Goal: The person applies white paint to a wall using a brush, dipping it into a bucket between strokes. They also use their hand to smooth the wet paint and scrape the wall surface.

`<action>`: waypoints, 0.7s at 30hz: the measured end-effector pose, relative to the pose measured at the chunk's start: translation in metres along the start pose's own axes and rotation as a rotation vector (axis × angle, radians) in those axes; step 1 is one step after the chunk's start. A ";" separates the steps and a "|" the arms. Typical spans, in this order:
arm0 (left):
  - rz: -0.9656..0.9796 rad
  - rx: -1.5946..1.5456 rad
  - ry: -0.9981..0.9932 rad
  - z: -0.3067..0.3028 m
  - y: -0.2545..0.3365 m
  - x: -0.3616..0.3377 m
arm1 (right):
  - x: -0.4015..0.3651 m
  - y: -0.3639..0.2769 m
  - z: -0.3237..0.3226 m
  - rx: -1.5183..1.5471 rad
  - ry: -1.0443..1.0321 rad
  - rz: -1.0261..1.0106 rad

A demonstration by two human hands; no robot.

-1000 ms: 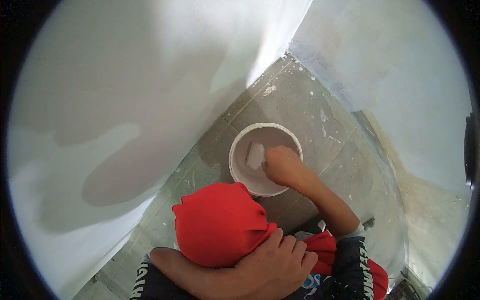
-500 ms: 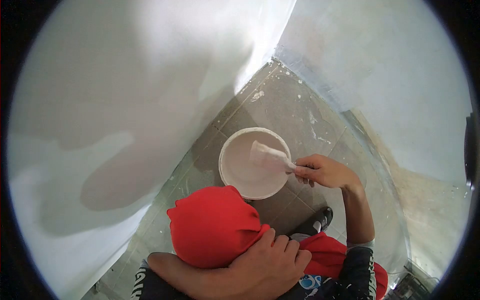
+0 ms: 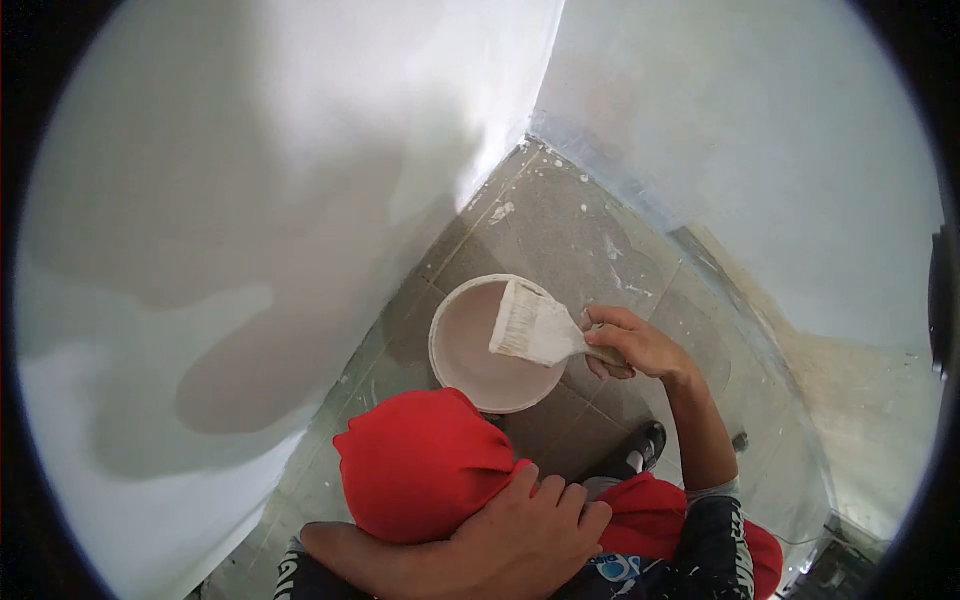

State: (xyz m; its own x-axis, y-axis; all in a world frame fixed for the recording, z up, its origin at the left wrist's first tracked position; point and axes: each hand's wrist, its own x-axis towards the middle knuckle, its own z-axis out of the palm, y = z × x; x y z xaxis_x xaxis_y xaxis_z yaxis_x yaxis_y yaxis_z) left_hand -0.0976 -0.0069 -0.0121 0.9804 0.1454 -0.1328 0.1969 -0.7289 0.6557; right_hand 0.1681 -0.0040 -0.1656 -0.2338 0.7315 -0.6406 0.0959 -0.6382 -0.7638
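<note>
A: Hands, quick?

B: Right hand (image 3: pixel 635 345), fingers closed round the brush (image 3: pixel 530 325) handle, centre frame. The head hangs above the right side of the bucket (image 3: pixel 465 360). Left hand (image 3: pixel 530 535) is curled over red fabric (image 3: pixel 420 460), bottom.

A: Brush heading?

B: Long axis near level, lower right to upper left. Bristles point left, handle right.

A: Doing it well?

B: I'd say keep the head over the bucket so drips land inside, and wipe excess on the rim.
</note>
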 end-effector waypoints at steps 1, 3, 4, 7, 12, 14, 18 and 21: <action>0.002 -0.004 0.019 0.001 -0.001 0.000 | 0.000 0.000 0.000 0.045 -0.016 -0.016; 0.021 0.014 0.002 0.003 -0.001 -0.001 | -0.003 0.000 0.000 0.094 0.000 -0.035; 0.025 0.026 -0.010 0.003 -0.002 -0.001 | -0.003 0.001 -0.001 0.121 0.030 -0.077; 0.010 -0.020 -0.066 0.000 -0.002 0.001 | -0.009 -0.009 -0.007 0.160 0.132 -0.227; 0.068 0.018 -0.019 -0.001 0.000 0.003 | -0.014 -0.020 -0.018 0.192 0.525 -0.489; 0.095 0.026 0.020 0.001 -0.002 0.004 | 0.011 0.010 -0.029 0.380 0.809 -0.482; 0.043 0.021 -0.077 0.004 -0.003 0.002 | 0.083 0.098 -0.039 0.563 1.138 -0.415; 0.009 0.011 -0.145 0.006 -0.003 0.000 | 0.109 0.137 -0.049 0.776 1.233 -0.306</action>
State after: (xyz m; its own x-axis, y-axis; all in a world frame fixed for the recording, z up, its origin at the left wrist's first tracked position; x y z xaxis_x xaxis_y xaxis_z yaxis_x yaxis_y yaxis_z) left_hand -0.0977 -0.0090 -0.0188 0.9714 0.0415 -0.2336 0.1877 -0.7368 0.6496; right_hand 0.2029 0.0001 -0.3438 0.8348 0.3420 -0.4315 -0.4236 -0.1016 -0.9001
